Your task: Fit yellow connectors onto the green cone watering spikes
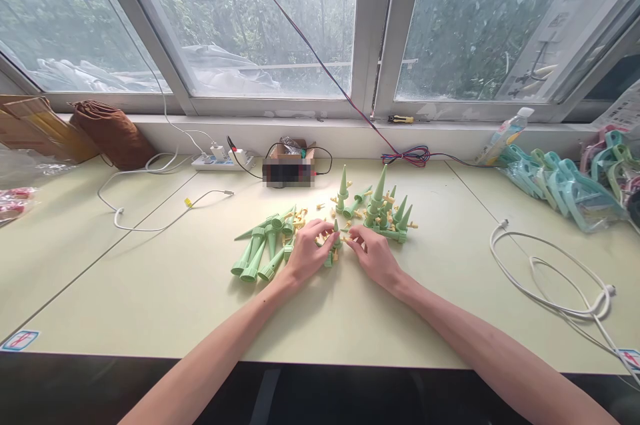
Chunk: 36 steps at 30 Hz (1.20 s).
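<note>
In the middle of the table, my left hand closes its thumb and fingers round a small green watering spike, its pointed tip up. My right hand is just to the right, thumb and fingertips pinched at a tiny yellow valve piece against the spike's side. Loose green cones lie in a pile left of my left hand. Beyond my right hand several green spikes with yellow valves stand or lie in a group. More small yellow pieces are scattered behind my left hand, partly hidden by it.
A power strip, a small open cardboard box and coiled red-blue wires line the window side. White cables curl on the right. Bagged teal clips and a bottle stand far right; a brown bag sits left.
</note>
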### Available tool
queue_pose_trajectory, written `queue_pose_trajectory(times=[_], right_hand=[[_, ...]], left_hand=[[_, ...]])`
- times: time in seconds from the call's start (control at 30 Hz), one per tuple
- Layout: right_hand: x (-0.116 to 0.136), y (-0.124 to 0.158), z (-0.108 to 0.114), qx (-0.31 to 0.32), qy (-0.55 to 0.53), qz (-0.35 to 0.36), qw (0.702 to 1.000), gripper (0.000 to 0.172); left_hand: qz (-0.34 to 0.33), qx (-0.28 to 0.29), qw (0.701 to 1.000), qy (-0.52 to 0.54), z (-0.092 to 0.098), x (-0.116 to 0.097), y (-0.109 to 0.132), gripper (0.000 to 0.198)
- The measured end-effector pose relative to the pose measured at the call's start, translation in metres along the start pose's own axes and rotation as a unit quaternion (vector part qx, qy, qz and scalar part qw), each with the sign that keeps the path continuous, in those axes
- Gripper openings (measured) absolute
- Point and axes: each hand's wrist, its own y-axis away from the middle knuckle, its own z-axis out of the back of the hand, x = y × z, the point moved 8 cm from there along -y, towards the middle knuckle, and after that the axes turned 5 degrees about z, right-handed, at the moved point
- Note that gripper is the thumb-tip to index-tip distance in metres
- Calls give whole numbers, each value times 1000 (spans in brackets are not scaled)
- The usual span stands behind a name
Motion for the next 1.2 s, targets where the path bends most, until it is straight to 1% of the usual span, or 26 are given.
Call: queue_pose_trajectory(times=[0.4, 0.8, 1.2], right_hand=[[0, 1, 0, -3, 11, 4, 1000, 11], [1, 2, 3, -11, 35, 0, 999, 18], [1, 3, 5, -21, 39, -11, 999, 17]], left_hand=[[-1, -2, 1000, -9, 1, -2, 0, 12], [-1, 0, 1000, -9, 0, 0, 0, 12], [-1, -4, 1000, -11, 0, -1, 0, 12]])
